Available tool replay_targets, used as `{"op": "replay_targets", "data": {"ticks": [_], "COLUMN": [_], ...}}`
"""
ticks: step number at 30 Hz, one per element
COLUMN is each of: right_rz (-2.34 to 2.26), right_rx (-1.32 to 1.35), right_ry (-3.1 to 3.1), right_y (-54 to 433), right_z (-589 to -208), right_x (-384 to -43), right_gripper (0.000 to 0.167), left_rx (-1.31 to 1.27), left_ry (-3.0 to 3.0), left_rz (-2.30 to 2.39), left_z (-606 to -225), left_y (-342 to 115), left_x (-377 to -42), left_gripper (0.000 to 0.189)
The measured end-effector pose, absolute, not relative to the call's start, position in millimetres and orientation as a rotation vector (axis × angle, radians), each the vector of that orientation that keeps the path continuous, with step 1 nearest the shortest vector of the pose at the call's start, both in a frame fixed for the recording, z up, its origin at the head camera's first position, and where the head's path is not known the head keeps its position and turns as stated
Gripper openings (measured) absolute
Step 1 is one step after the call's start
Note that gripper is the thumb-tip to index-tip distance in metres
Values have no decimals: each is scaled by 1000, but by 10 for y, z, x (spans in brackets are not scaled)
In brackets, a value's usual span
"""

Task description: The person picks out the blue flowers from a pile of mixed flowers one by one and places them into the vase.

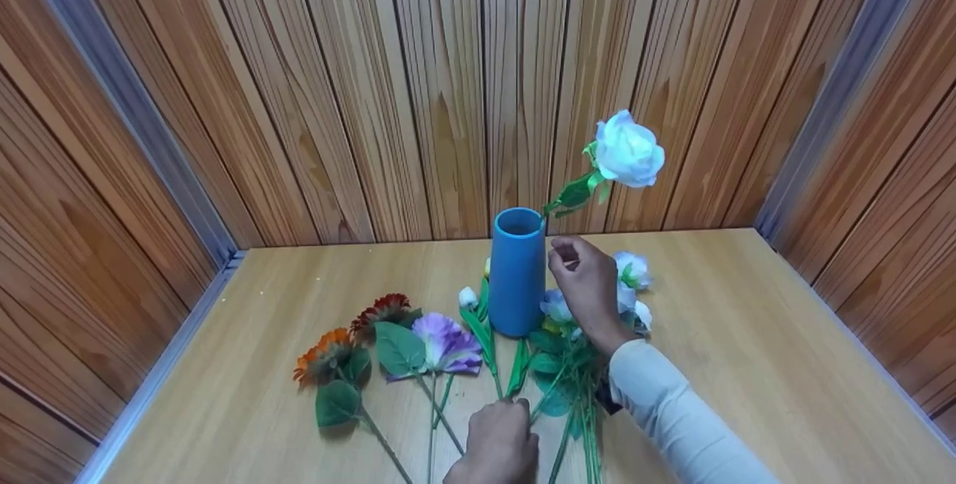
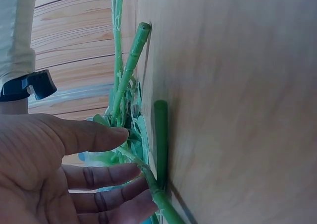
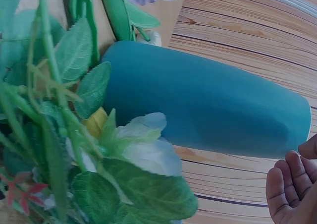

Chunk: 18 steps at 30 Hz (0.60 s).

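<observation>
A blue vase (image 1: 517, 275) stands upright on the table. A white rose (image 1: 629, 149) leans out to the right at the vase's rim; where its stem ends is hidden. Close to the rim, on its right, is my right hand (image 1: 586, 282), fingers loosely curled, with nothing visible in them. In the right wrist view its fingers (image 3: 292, 177) are beside the top of the vase (image 3: 208, 105). My left hand (image 1: 499, 439) is low at the front among the stems. The left wrist view has a green flower stem (image 2: 161, 199) running between its thumb and curled fingers.
Left of the vase lie an orange flower (image 1: 325, 355), a dark red flower (image 1: 385, 312) and a purple flower (image 1: 447, 343). A white tulip bud (image 1: 467, 297) is beside the vase. Several pale flowers (image 1: 633, 271) lie under and behind the right forearm. Wood-panelled walls (image 1: 448, 95) enclose the table (image 1: 284, 305).
</observation>
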State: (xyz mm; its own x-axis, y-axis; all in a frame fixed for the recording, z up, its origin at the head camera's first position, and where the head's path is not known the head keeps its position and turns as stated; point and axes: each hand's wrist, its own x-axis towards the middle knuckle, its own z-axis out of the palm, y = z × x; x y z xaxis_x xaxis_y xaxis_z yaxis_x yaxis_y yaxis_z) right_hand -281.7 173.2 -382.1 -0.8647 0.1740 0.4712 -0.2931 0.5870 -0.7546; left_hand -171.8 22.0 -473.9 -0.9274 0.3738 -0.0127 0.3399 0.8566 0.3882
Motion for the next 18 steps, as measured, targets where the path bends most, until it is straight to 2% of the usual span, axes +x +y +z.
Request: {"op": "replay_targets", "data": {"ticks": [18], "right_rz": [1175], "right_rx": [154], "right_ry": [-2306], "right_y": [1781], "right_z": [-4080], "right_x": [-2593], "right_gripper": [15], "left_rx": [558], "left_ry": [2991], "left_rz": [542], "left_z": [-4721], "left_y": [262], "left_x": [-1714], "left_gripper": [16]}}
